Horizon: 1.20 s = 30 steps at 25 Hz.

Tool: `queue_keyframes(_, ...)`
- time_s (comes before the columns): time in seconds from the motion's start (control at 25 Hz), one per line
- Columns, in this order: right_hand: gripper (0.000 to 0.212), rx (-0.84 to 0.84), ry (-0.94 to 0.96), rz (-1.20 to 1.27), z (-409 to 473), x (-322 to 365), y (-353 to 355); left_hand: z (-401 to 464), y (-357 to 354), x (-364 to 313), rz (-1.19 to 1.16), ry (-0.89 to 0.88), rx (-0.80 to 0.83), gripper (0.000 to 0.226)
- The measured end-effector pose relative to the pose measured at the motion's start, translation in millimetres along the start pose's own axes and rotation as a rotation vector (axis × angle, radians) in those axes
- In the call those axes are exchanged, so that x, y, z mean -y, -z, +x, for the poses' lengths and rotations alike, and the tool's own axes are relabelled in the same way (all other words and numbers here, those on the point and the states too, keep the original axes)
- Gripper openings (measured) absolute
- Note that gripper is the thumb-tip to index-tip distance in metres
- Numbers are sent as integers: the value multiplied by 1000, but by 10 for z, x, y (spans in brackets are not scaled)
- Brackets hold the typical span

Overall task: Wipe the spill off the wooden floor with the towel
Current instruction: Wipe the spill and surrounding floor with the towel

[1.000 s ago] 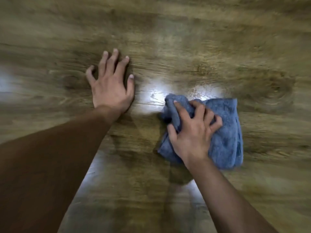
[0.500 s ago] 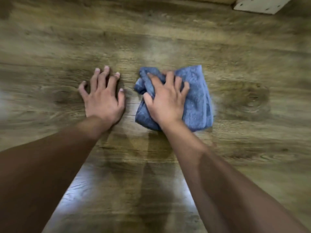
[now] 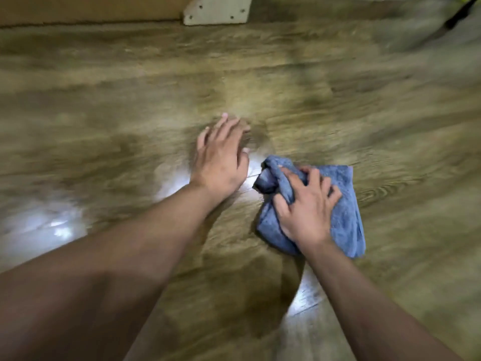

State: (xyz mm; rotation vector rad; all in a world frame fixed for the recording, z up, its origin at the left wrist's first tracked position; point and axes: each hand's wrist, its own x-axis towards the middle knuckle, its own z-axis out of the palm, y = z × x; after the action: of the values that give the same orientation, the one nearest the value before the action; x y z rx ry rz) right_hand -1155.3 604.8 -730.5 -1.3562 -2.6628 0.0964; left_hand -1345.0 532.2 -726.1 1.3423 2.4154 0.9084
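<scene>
Bare wooden floor (image 3: 338, 87) stretches to the far baseboard (image 3: 88, 11). The right hand (image 3: 307, 209) grips the bunched blue towel (image 3: 343, 204) with curled fingers. The left hand (image 3: 221, 162) rests beside it, fingers straight on the floor.

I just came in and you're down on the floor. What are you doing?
A person is wiping the wooden floor with a blue towel. The right hand grips the bunched towel and presses it down on the boards. The left hand rests flat on the floor beside it, fingers spread. Shiny patches show on the floor near the hands; the picture is blurry.
</scene>
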Motion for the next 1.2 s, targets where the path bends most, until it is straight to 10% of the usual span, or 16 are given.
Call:
queue_keyframes(0.72,59,-41,-222,-56,3086,-1777,-163,1558,-1153,-757,452,174,24,64)
queue_keyframes(1.2,59,-42,-208,-63,2875,-1743,-120,1568,-1197,-750,455,142,3,62)
